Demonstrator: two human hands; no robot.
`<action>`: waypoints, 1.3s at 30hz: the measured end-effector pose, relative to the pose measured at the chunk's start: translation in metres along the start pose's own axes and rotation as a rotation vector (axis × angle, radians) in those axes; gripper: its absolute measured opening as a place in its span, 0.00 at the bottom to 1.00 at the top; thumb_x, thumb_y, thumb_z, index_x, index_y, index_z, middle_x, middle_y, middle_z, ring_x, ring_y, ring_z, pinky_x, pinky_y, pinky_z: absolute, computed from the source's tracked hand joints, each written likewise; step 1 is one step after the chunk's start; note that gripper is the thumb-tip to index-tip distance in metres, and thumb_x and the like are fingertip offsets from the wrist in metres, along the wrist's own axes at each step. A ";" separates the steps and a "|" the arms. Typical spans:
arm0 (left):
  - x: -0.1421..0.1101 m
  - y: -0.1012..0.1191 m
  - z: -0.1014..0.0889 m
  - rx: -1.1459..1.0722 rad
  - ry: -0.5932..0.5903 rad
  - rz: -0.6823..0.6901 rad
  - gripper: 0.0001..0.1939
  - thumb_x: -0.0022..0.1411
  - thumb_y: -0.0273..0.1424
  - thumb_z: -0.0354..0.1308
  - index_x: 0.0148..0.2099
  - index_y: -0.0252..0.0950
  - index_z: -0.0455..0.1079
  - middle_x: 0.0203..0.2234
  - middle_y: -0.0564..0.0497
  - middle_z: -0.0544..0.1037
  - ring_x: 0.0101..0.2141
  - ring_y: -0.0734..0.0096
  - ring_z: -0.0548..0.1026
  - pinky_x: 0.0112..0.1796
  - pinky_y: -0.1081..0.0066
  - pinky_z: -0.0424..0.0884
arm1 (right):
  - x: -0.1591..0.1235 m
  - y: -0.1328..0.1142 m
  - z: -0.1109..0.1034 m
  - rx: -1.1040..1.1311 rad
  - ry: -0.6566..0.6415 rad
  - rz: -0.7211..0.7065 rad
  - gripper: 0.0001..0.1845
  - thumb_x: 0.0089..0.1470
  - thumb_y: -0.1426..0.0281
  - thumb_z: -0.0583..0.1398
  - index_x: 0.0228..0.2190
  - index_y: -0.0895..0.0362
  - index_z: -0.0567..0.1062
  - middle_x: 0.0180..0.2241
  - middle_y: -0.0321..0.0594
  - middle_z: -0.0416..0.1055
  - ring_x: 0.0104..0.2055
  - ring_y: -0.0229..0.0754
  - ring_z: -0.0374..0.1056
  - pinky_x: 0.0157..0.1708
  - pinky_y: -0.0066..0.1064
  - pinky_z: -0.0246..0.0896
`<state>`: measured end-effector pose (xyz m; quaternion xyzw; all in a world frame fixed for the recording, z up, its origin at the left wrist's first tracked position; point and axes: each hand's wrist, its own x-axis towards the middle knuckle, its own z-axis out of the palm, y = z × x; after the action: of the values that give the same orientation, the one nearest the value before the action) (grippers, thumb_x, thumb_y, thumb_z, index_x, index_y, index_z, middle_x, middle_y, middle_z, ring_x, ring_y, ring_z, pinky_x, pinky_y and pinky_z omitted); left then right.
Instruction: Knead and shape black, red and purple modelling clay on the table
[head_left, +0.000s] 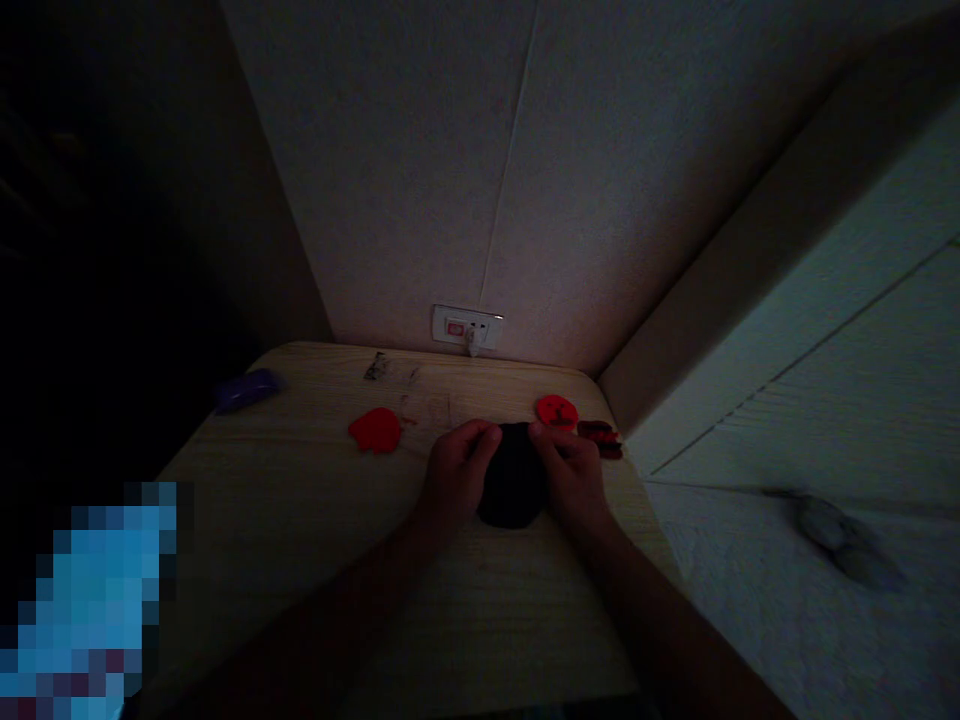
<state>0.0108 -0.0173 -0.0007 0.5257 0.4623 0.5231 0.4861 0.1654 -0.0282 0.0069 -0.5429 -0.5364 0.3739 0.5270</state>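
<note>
Over the wooden table top, a flat, roundish black piece (514,482) is held between my two hands; its material is hard to tell in the dim light. My left hand (459,462) pinches its upper left edge, thumb on top. At the upper right edge, my right hand (574,470) grips it in the same way. To the left lies a flat red piece (376,431) with an uneven lower edge. Just beyond my right hand are a round red piece (556,411) with dark marks and a dark red and black piece (601,440).
A purple packet (249,390) lies at the table's (300,520) far left edge. Behind the table, a wall socket (468,328) has a plug in it. A pale panel (810,330) rises along the right. Something bright blue and pixelated (94,590) shows at lower left.
</note>
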 end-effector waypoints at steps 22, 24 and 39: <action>0.000 -0.003 0.002 -0.150 -0.009 -0.091 0.15 0.61 0.42 0.61 0.37 0.34 0.78 0.29 0.50 0.81 0.33 0.65 0.76 0.35 0.69 0.70 | 0.003 0.004 -0.001 0.054 0.029 0.030 0.25 0.55 0.50 0.63 0.22 0.58 0.76 0.21 0.34 0.65 0.24 0.36 0.56 0.24 0.29 0.53; 0.000 -0.003 0.002 -0.114 -0.009 -0.076 0.15 0.61 0.42 0.60 0.36 0.34 0.78 0.28 0.51 0.80 0.32 0.66 0.75 0.34 0.69 0.69 | 0.003 0.002 -0.001 0.043 0.018 0.024 0.25 0.55 0.49 0.63 0.21 0.58 0.75 0.20 0.34 0.64 0.24 0.36 0.56 0.24 0.29 0.52; -0.005 -0.003 0.004 0.042 -0.092 0.043 0.12 0.61 0.38 0.63 0.43 0.38 0.79 0.39 0.49 0.84 0.40 0.64 0.80 0.43 0.67 0.72 | 0.000 -0.002 0.000 -0.117 -0.006 -0.049 0.28 0.57 0.51 0.61 0.16 0.57 0.68 0.17 0.32 0.58 0.22 0.35 0.51 0.22 0.30 0.47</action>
<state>0.0150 -0.0218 -0.0042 0.5691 0.4390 0.4989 0.4842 0.1650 -0.0288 0.0086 -0.5584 -0.5721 0.3305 0.5016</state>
